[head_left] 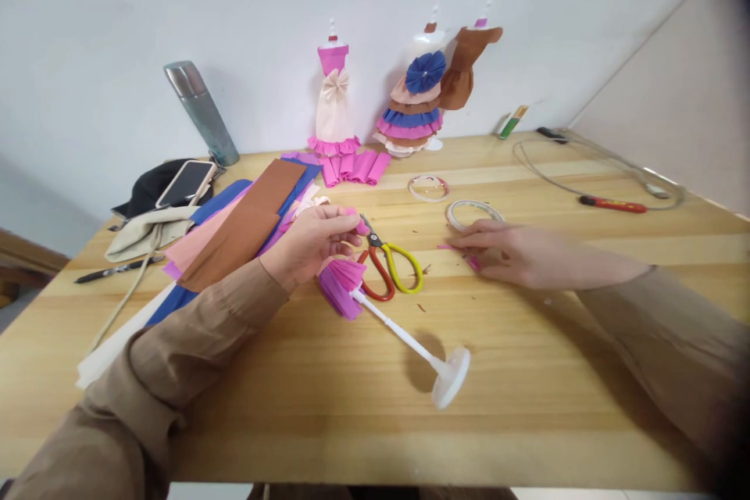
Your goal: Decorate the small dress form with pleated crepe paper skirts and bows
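My left hand (310,244) is closed in a pinch on a small pink piece of crepe paper (362,226). Below it, a white doll stand (404,334) lies on its side, with pink and purple crepe paper (341,281) gathered at its upper end. Scissors (383,262) with one red and one yellow handle loop rest just right of this hand. My right hand (512,254), blurred by motion, is low over the table beside a roll of tape (472,212). Small pink scraps (473,262) show at its fingertips; whether the fingers grip them is unclear.
Crepe paper strips (234,238) are piled at left, near a phone (186,184), a pen (114,269) and a metal flask (202,113). Dressed doll stands (333,105) line the wall. A clear ring (428,187) and a red-handled tool with a cable (612,204) lie at right.
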A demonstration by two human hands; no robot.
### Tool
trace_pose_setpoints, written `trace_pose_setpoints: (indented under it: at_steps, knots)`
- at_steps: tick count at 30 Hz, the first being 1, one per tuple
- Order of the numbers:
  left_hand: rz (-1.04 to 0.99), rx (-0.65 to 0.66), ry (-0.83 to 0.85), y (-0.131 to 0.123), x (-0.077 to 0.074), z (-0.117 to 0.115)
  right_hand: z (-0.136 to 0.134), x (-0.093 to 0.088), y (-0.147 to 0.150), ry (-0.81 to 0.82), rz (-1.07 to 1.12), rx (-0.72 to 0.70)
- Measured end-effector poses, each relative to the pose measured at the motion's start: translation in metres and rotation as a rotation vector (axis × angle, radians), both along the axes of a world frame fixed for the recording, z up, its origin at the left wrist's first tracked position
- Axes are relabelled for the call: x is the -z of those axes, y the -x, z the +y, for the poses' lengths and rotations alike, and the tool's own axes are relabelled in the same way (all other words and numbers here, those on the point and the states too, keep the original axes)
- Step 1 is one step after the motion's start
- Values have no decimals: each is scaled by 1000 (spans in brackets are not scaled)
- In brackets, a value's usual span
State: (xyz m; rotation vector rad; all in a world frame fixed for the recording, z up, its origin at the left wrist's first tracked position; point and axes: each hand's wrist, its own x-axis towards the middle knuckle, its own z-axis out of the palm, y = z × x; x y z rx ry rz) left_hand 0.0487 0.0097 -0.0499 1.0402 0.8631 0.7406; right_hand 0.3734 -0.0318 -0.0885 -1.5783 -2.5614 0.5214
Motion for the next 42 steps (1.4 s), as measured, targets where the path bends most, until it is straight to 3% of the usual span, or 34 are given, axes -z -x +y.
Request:
trace_pose_setpoints:
  at_steps: [7, 14, 18, 22, 26, 31, 34, 37, 42]
  knots:
    - [-3, 25, 13, -1, 4, 1, 0, 11, 18, -17, 121, 92]
    - [-3, 36, 20, -2, 6, 0, 5, 0, 62, 21, 114, -24]
    - [-11, 46, 10, -1, 5, 0, -1, -1, 78, 19, 108, 74]
    - [-14, 68, 4, -1, 5, -1, -8, 8, 84, -86, 89, 140]
    - [-10, 80, -1, -1, 3, -4, -14, 12, 65, -147, 65, 287]
    - [-18, 101, -3, -2, 4, -5, -16, -2, -10, -97, 93, 552]
    - [-11, 114, 8, -3, 7, -5, -15, -6, -46, -37, -13, 690]
    - [-7, 108, 20, -4, 10, -5, -10, 1, -55, -75, -87, 646]
    - [6, 93, 25, -5, 8, -8, 0, 12, -43, -91, -117, 541]
